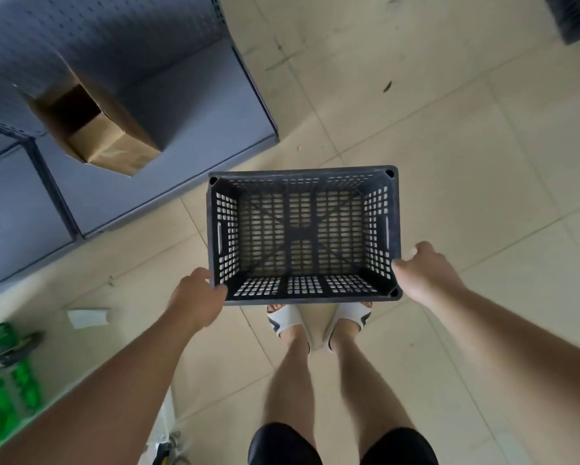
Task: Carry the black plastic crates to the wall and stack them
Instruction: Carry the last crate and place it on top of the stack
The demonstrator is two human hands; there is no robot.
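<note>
An empty black plastic crate (pixel 303 234) with slotted walls and floor hangs level above the tiled floor, right in front of my feet. My left hand (pixel 198 297) grips its near left corner, thumb over the rim. My right hand (pixel 424 273) grips the near right side, fingers curled round the rim. Part of another black crate (pixel 573 15) shows at the top right corner of the view.
Grey metal shelving (pixel 167 105) runs along the left, with an open cardboard box (pixel 94 125) on it. A green pack (pixel 3 374) and a white scrap of paper (pixel 87 317) lie on the floor at the lower left. Beige tiles (pixel 449 129) stretch ahead and to the right.
</note>
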